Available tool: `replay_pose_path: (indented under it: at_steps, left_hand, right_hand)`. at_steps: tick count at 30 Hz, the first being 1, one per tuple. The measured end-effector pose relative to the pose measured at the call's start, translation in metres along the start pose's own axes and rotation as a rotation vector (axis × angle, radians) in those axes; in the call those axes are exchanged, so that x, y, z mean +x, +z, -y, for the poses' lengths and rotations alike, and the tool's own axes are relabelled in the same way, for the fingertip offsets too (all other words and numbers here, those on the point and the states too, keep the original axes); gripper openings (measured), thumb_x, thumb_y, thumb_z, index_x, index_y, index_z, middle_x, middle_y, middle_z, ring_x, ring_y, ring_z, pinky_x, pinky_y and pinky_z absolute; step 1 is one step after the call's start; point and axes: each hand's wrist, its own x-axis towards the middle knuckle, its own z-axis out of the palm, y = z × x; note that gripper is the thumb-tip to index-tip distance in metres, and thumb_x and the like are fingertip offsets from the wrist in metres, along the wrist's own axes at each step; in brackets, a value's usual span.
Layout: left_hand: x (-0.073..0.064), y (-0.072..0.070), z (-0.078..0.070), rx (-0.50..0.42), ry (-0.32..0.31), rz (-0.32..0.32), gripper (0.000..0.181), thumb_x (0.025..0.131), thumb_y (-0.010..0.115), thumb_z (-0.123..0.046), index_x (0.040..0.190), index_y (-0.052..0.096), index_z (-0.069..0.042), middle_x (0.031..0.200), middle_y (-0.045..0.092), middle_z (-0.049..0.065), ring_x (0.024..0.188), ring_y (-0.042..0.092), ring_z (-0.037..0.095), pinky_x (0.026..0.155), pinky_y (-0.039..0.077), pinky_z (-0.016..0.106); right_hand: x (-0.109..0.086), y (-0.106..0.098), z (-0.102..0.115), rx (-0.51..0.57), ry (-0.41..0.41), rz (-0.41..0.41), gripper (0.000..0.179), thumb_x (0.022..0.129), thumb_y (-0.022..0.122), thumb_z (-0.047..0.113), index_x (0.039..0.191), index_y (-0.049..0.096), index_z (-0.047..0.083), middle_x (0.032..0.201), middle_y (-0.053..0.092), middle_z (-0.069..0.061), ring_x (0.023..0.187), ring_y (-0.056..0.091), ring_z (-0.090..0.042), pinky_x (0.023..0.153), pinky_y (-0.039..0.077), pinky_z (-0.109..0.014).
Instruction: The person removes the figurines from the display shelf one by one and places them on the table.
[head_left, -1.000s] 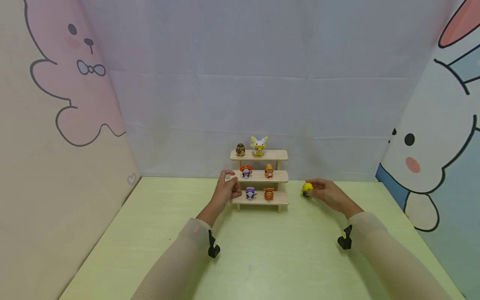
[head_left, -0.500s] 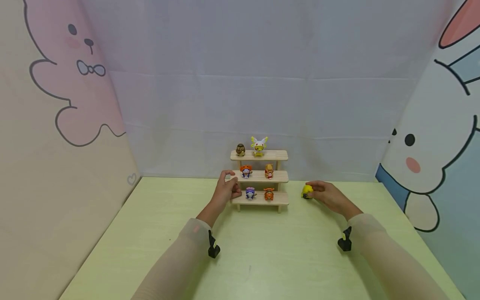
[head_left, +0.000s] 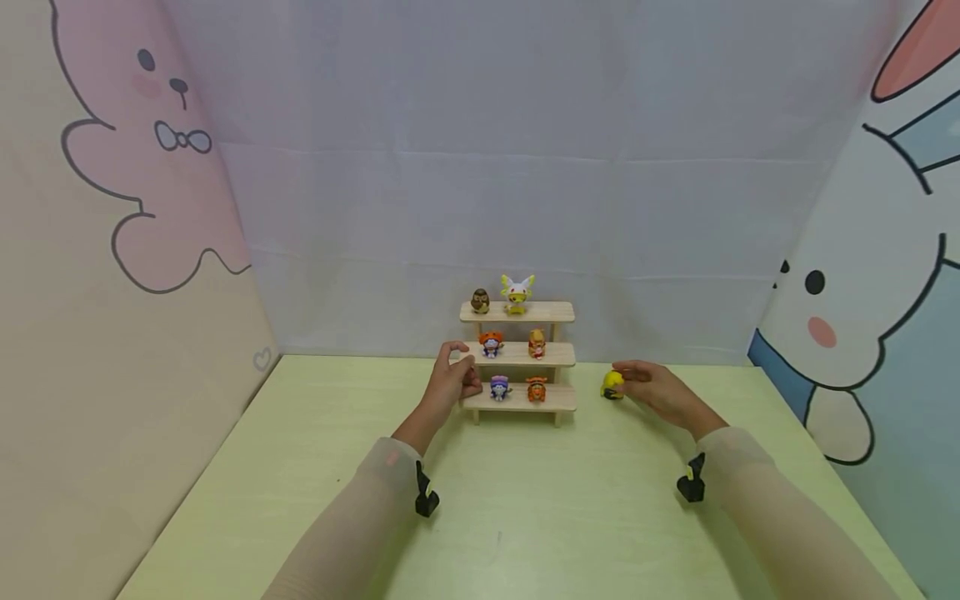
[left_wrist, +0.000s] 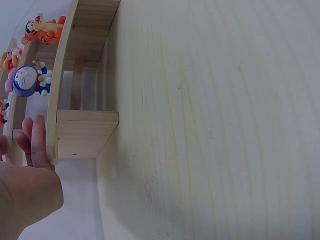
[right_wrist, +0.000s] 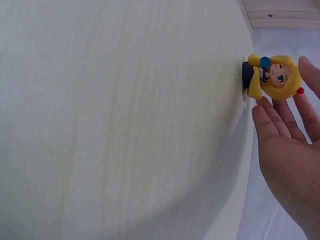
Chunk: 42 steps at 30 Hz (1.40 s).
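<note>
L hand (left_wrist: 31, 184) at end of wooden shelf (left_wrist: 87, 135), nr purple-capped fig. (left_wrist: 27, 81)

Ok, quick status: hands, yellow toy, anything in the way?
Left hand at left end of shelf. Right hand on yellow toy, right of shelf. Six other toys on shelf, possible bumps.

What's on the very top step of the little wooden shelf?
A brown owl and, beside it, a white-and-yellow figure with big ears. The bit of step right behind them is covered, so I can't tell there.

Figurines (head_left: 536, 344) on shelf (head_left: 553, 312), doll (head_left: 612, 383) right (on table (head_left: 480, 500))
</note>
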Motion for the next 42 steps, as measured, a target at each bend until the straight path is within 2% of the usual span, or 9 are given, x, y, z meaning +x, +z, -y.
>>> replay_pose_path:
  at_steps: [7,9,16,24,31,42]
  left_hand:
    - [0.000,-0.001,0.001,-0.009,0.008,0.005,0.022,0.110,0.051,-0.018,0.129,0.042,-0.014,0.077,0.055,0.006,0.068,0.059,0.018,0.070,0.060,0.032]
    - [0.000,-0.001,0.001,-0.007,0.008,0.004,0.022,0.110,0.051,-0.018,0.130,0.042,-0.014,0.076,0.055,0.006,0.068,0.060,0.018,0.070,0.060,0.032]
    - [0.001,-0.001,0.001,-0.014,-0.001,0.002,0.024,0.109,0.052,-0.018,0.130,0.042,-0.014,0.078,0.055,0.007,0.068,0.059,0.018,0.070,0.060,0.032]
    - [-0.001,0.000,-0.002,-0.027,0.002,0.014,0.020,0.110,0.051,-0.018,0.128,0.042,-0.016,0.077,0.054,0.007,0.068,0.060,0.019,0.068,0.059,0.031]
    - [0.000,-0.001,-0.002,-0.038,0.009,0.025,0.019,0.110,0.051,-0.018,0.126,0.042,-0.016,0.077,0.054,0.007,0.068,0.061,0.019,0.067,0.059,0.032]
    - [-0.002,-0.001,-0.004,-0.020,0.010,0.024,0.019,0.110,0.049,-0.018,0.128,0.042,-0.013,0.076,0.054,0.007,0.067,0.061,0.020,0.069,0.058,0.033]
  right_hand:
    - [-0.001,-0.004,0.010,-0.002,-0.002,-0.002,0.065,0.105,0.061,0.019,0.156,0.030,-0.007,0.160,0.034,-0.029,0.144,0.040,-0.044,0.120,0.034,-0.051]
    - [-0.001,-0.005,0.014,-0.007,-0.003,-0.004,0.065,0.106,0.061,0.020,0.156,0.030,-0.007,0.160,0.034,-0.029,0.145,0.037,-0.044,0.121,0.031,-0.054]
    - [0.002,-0.011,0.026,-0.017,-0.015,-0.007,0.069,0.105,0.062,0.025,0.157,0.030,-0.007,0.161,0.032,-0.028,0.148,0.034,-0.043,0.120,0.035,-0.041]
    - [0.008,-0.014,0.046,0.049,-0.045,0.029,0.069,0.106,0.061,0.022,0.159,0.026,-0.005,0.164,0.027,-0.026,0.152,0.026,-0.042,0.124,0.022,-0.051]
    - [0.017,-0.007,0.069,0.081,-0.082,0.023,0.067,0.106,0.060,0.024,0.159,0.028,-0.003,0.164,0.030,-0.023,0.153,0.028,-0.038,0.122,0.029,-0.041]
    - [0.028,0.010,0.106,0.145,-0.137,0.031,0.063,0.106,0.060,0.018,0.158,0.031,-0.003,0.162,0.034,-0.022,0.152,0.031,-0.036,0.122,0.030,-0.039]
